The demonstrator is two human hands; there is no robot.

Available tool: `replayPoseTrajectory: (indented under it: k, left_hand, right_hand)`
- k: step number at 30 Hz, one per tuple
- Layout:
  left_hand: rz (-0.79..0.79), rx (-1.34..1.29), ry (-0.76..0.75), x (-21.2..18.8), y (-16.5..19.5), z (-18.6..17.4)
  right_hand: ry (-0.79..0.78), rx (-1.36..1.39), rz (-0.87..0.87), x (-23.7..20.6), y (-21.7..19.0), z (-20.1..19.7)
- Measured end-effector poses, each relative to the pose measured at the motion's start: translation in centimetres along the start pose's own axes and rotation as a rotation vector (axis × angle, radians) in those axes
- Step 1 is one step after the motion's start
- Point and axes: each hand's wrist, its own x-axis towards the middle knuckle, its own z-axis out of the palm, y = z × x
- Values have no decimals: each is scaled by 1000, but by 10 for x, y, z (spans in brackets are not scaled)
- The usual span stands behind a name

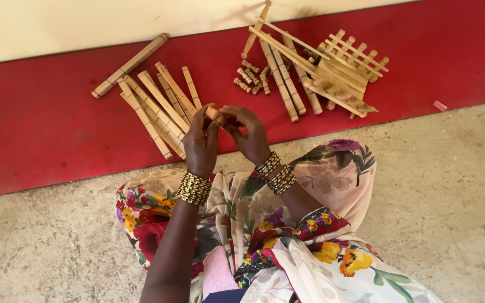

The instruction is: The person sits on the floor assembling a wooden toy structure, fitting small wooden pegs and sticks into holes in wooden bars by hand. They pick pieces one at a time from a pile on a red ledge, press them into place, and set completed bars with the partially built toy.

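Both hands are closed on one short wooden peg (214, 113), pinched between the fingertips of the left hand (201, 143) and the right hand (248, 134), above the red mat (40, 123). Pale, smooth and round, the peg is held just beside a fan of long notched sticks (158, 106). A lashed stick frame (338, 76) and small pegs (251, 77) lie well apart, on the mat.

Both forearms rise from the lower centre of the frame and converge at mid-frame, where the left hand (201, 140) and right hand (247, 133) meet with fingers curled inward and fingertips pinched together, each wrist banded with beaded bangles.
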Motion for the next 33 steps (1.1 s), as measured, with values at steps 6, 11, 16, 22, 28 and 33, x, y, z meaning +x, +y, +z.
replayPoseTrajectory:
  k: [6, 11, 16, 22, 28, 33]
  left_hand:
    - [-108, 52, -5, -3, -7, -5]
    - [16, 3, 45, -4, -7, -3]
    - [24, -1, 15, 1, 1, -5]
    - [-174, -38, -75, -7, 9, -13]
    - [-58, 25, 16, -17, 0, -6]
    - [119, 36, 15, -15, 1, -6]
  right_hand:
    - [-8, 177, 225, -26, 75, 11]
    - [-94, 163, 428, -30, 91, 14]
    - [-130, 254, 213, -2, 28, -4]
    - [-17, 262, 213, 11, -16, -2]
    - [-51, 69, 450, -34, 68, 9]
    - [-63, 199, 681, -39, 95, 9]
